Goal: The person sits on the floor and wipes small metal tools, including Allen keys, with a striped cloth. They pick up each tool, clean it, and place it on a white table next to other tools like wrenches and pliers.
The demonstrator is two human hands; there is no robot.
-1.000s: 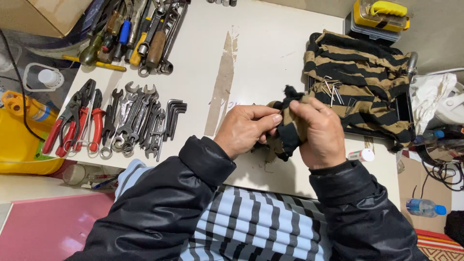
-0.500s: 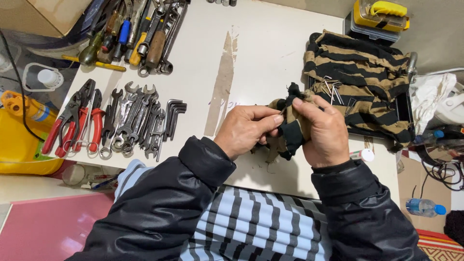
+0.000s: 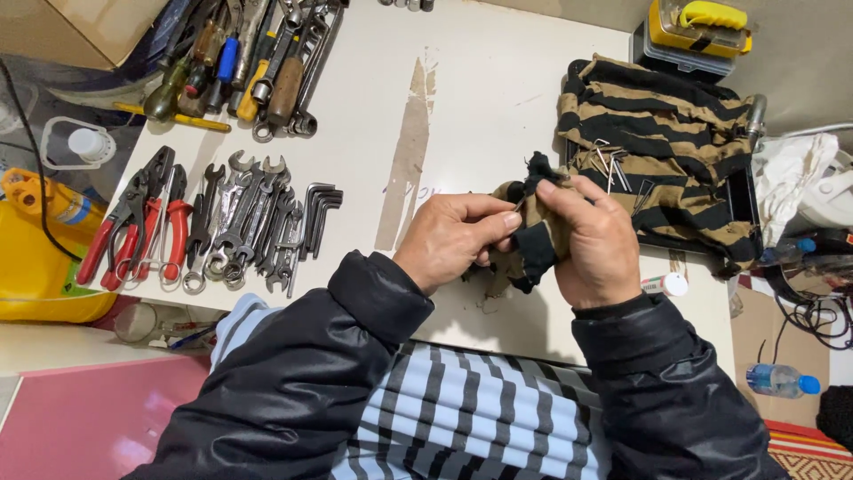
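Left of the white worktable's (image 3: 498, 98) centre lie red-handled pliers (image 3: 133, 227) and a row of steel spanners (image 3: 240, 227); over its near edge the left hand (image 3: 453, 238) pinches a thin metal piece w/ closed fingertips, judged mid-wipe. The right hand (image 3: 595, 244) is curled shut round a black-and-tan striped cloth rag (image 3: 533, 240) wrapping that piece, so the next move prob. needs a firm rub. What the piece is stays hidden in the rag; more striped cloth (image 3: 666, 133) lies right.
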